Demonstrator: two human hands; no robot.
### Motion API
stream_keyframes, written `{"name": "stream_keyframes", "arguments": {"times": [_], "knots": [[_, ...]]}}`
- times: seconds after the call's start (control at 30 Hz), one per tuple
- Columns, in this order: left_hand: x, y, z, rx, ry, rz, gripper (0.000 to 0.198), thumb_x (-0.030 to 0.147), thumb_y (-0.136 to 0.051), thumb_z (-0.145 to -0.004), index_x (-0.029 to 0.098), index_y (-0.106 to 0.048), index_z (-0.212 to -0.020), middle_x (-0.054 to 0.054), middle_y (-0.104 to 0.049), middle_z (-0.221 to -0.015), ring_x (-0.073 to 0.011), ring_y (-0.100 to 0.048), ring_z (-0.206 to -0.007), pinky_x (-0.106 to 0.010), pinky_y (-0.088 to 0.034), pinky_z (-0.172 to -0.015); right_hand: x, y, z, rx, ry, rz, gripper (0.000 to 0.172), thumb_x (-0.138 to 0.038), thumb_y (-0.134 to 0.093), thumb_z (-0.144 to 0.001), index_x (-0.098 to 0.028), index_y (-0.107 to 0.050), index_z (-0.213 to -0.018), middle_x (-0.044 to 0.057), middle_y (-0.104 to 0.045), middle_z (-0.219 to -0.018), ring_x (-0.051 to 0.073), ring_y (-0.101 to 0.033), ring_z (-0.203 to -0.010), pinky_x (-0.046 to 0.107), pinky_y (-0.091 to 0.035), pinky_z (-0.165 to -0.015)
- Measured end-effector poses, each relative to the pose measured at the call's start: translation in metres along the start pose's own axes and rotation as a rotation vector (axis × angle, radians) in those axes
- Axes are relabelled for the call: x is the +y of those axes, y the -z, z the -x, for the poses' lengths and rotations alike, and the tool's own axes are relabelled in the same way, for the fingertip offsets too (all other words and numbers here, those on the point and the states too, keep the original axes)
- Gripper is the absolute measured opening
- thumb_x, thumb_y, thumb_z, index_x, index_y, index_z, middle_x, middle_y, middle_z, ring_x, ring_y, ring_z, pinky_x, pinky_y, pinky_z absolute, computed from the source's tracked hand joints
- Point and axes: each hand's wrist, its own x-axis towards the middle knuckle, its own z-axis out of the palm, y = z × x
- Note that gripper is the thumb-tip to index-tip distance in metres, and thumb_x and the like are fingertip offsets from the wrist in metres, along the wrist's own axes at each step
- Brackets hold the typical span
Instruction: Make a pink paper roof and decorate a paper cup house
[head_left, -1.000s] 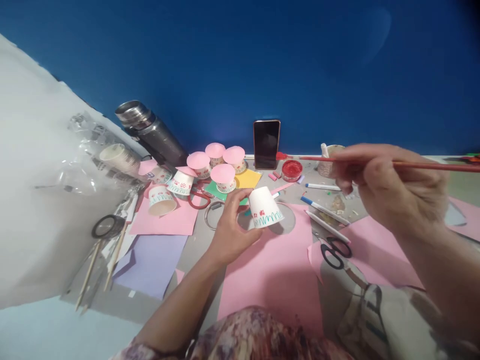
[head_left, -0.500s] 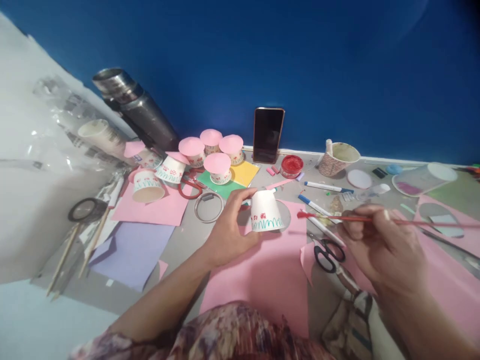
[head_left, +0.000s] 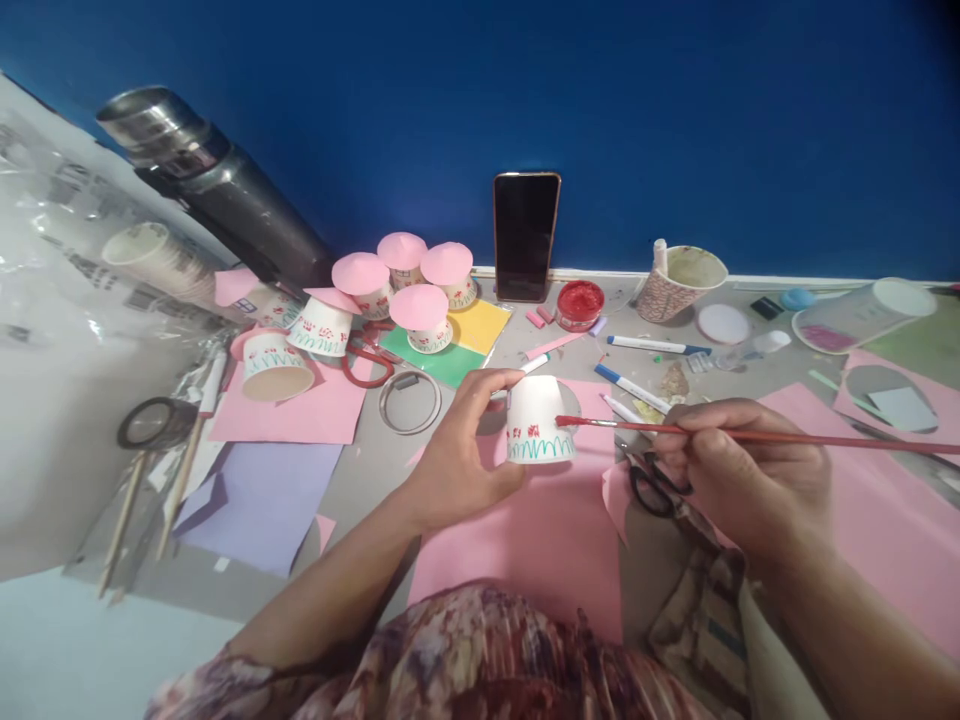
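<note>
My left hand (head_left: pixel 465 450) grips a white paper cup (head_left: pixel 536 410) upside down, thumb low and fingers near its base. Green zigzag strokes and small red flowers run along the cup's lower band. In my right hand (head_left: pixel 739 475) is a thin red paintbrush (head_left: pixel 787 438), held like a pen. The brush's red tip is at the cup's right side and seems to touch it. Beneath the cup lies a pink paper sheet (head_left: pixel 517 545). Black-handled scissors (head_left: pixel 651 490) rest beside my right hand, partly hidden. An open pot of red paint (head_left: pixel 580 303) stands beyond the cup.
Several decorated cups with pink paper tops (head_left: pixel 418 308) stand at the back left, near a steel flask (head_left: pixel 225 195). A phone (head_left: pixel 526 237) leans on the blue wall. Markers (head_left: pixel 656 346) and a patterned cup (head_left: pixel 679 283) lie right of the paint. Purple paper (head_left: pixel 262 505) lies at left.
My right hand has brought the paintbrush left, its tip now at the cup's right side. My left hand still holds the cup. The camera view has shifted slightly.
</note>
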Motion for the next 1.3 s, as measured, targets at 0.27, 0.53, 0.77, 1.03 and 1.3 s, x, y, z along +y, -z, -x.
{"name": "stream_keyframes", "arguments": {"times": [0.27,0.53,0.77,1.03,1.3], "knots": [[-0.0011,0.0008,0.0025,0.017,-0.031,-0.007,0.073,0.016,-0.080,-0.073,0.029,-0.053,-0.140,-0.010,-0.054,-0.144,-0.0313,-0.053,-0.137,-0.047,-0.049,-0.114,-0.0004,0.0032,0.0046,-0.044,0.012,0.028,0.013,-0.034,-0.084,-0.088,-0.024,-0.080,-0.095,0.004,-0.080,-0.077,0.015,-0.068,-0.060,0.024,-0.058,-0.054],[-0.0026,0.0010,0.0039,0.002,-0.040,0.006,0.075,0.014,-0.081,-0.072,0.030,-0.054,-0.140,-0.010,-0.055,-0.144,-0.0323,-0.054,-0.137,-0.047,-0.050,-0.113,-0.0042,0.0015,0.0049,-0.074,0.025,0.036,0.014,-0.036,-0.085,-0.088,-0.025,-0.081,-0.095,0.005,-0.081,-0.078,0.017,-0.072,-0.064,0.025,-0.060,-0.055],[-0.0022,0.0018,0.0047,-0.014,-0.025,0.039,0.074,0.014,-0.080,-0.074,0.030,-0.053,-0.141,-0.010,-0.054,-0.146,-0.0311,-0.055,-0.137,-0.048,-0.048,-0.115,-0.0018,0.0035,0.0021,-0.072,0.087,-0.007,0.010,-0.035,-0.082,-0.091,-0.027,-0.080,-0.097,0.003,-0.081,-0.079,0.016,-0.069,-0.063,0.027,-0.057,-0.057],[-0.0050,0.0027,0.0052,-0.018,-0.031,0.063,0.077,0.012,-0.080,-0.074,0.031,-0.053,-0.143,-0.010,-0.054,-0.149,-0.0320,-0.054,-0.140,-0.049,-0.048,-0.118,-0.0063,0.0008,-0.0002,-0.050,0.038,-0.009,0.014,-0.036,-0.086,-0.087,-0.025,-0.080,-0.092,0.004,-0.080,-0.076,0.016,-0.070,-0.060,0.026,-0.058,-0.054],[-0.0087,0.0035,0.0051,-0.020,-0.034,0.110,0.079,0.009,-0.079,-0.074,0.031,-0.053,-0.144,-0.010,-0.054,-0.149,-0.0322,-0.053,-0.142,-0.050,-0.046,-0.120,-0.0024,0.0036,-0.0014,-0.063,0.010,0.011,0.016,-0.038,-0.085,-0.087,-0.025,-0.079,-0.093,0.003,-0.080,-0.076,0.015,-0.069,-0.059,0.026,-0.058,-0.054]]}}
